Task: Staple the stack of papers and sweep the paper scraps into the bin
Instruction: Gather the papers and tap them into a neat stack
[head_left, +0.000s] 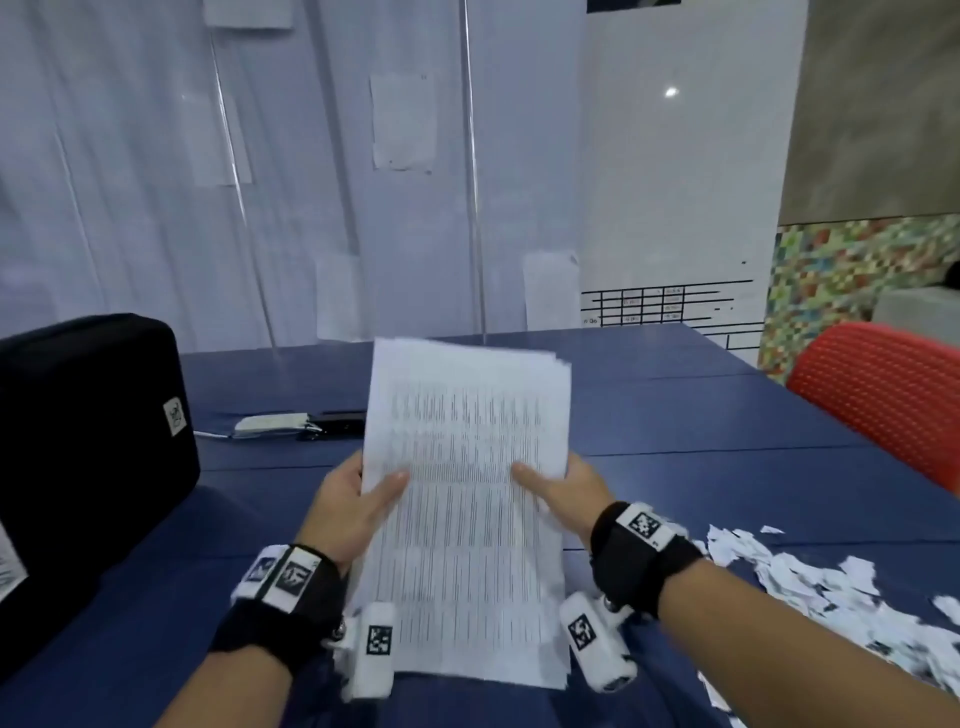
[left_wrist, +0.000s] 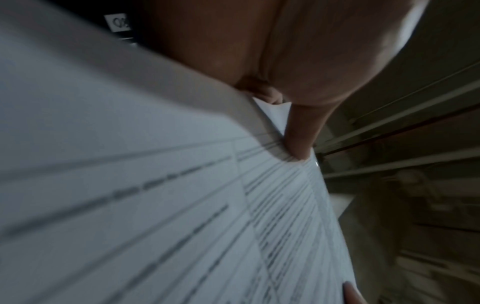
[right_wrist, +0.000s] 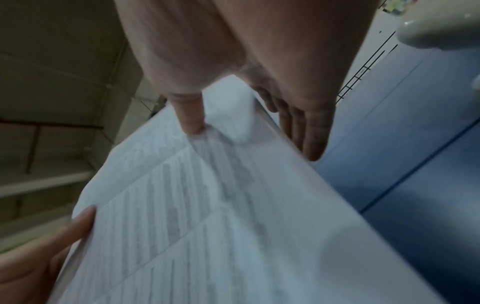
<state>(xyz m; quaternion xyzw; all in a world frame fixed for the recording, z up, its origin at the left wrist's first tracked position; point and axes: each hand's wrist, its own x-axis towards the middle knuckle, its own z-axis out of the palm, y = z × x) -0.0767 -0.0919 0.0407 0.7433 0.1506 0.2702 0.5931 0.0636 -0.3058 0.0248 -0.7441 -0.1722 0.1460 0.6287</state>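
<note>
A stack of printed papers (head_left: 462, 499) stands upright on its lower edge above the blue table (head_left: 675, 441), held between both hands. My left hand (head_left: 353, 499) grips its left edge, thumb on the front sheet. My right hand (head_left: 561, 488) grips the right edge the same way, thumb in front and fingers behind. The sheets' top edges are slightly fanned. In the left wrist view the thumb (left_wrist: 298, 135) presses the stack of papers (left_wrist: 155, 205). The right wrist view shows the thumb (right_wrist: 192, 115) on the papers (right_wrist: 207, 205). A stapler (head_left: 301, 423) lies behind, left of the stack. A heap of paper scraps (head_left: 831, 587) lies at the right.
A black case (head_left: 88, 441) stands at the table's left. A red chair (head_left: 883, 395) is at the far right edge. A translucent partition (head_left: 311, 182) rises behind the table. No bin shows in any view.
</note>
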